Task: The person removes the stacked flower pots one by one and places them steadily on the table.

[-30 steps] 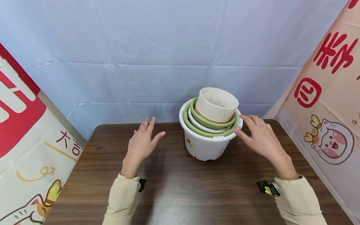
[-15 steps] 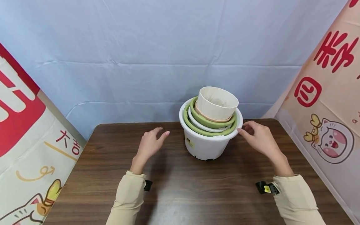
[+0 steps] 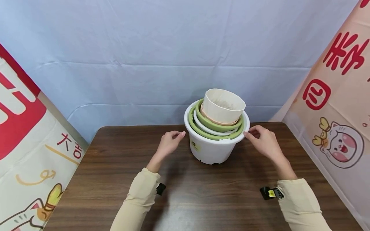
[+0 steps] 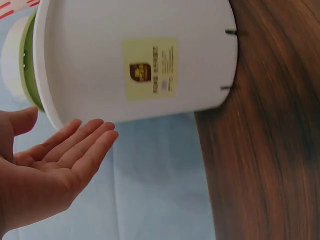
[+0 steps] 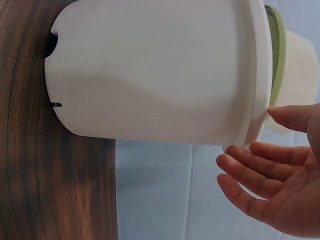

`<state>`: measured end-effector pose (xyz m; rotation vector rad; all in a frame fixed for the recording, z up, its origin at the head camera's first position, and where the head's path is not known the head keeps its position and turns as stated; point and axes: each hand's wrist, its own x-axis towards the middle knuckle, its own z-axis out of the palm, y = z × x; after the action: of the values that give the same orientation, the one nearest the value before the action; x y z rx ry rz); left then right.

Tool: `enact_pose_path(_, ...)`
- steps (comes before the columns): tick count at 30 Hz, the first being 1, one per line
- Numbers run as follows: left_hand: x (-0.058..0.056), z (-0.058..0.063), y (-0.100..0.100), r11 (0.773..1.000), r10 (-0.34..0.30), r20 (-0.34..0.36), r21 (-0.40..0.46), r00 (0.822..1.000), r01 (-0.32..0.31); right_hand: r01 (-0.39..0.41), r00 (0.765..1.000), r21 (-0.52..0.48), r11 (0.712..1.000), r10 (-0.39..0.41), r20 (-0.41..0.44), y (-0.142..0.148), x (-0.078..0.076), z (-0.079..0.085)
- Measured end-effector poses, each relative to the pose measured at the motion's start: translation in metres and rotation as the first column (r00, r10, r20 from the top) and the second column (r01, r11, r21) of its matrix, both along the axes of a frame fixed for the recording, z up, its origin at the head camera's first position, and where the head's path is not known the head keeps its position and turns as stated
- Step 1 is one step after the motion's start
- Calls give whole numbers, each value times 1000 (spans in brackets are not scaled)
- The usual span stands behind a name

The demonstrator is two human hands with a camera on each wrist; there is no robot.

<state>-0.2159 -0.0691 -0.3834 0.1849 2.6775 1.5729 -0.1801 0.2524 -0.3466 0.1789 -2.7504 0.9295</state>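
A large white flowerpot (image 3: 212, 150) stands upright on the table, with a yellowish label (image 4: 150, 68) on its side. Nested inside it are a green pot (image 3: 202, 135), another white rim, a second green pot (image 3: 219, 128), a peach rim and a tilted cream pot (image 3: 224, 110) on top. My right hand (image 3: 266, 141) pinches the big pot's rim (image 5: 257, 100) at its right, thumb on top and fingers below. At the left side of the rim, my left hand (image 3: 168, 144) comes close, thumb and fingers apart; whether it touches cannot be told.
The brown wooden table (image 3: 208, 195) ends just behind the pots at a pale blue cloth backdrop (image 3: 144, 80). Printed cloths with red characters hang at the left (image 3: 26, 134) and right (image 3: 338, 96).
My left hand has moved right to the pot's left rim, its fingers less spread. My right fingers have drawn in around the right rim. The pots have stayed in place.
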Motion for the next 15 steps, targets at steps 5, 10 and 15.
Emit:
enact_pose_path(5, -6, -3, 9, 946, -57, 184, 324, 981, -6, 11, 1000, 3, 1000, -11, -1, -1, 0, -1)
enact_pose_path(10, -9, -5, 15, 825, -82, 315, 554, 946, -113, 9, 1000, -1, 1000, -9, 9, -3, -1, 0)
enact_pose_path(15, -11, -4, 21, 742, -96, 373, 645, 923, -183, 12, 1000, 5, 1000, -12, 18, -2, -1, 0)
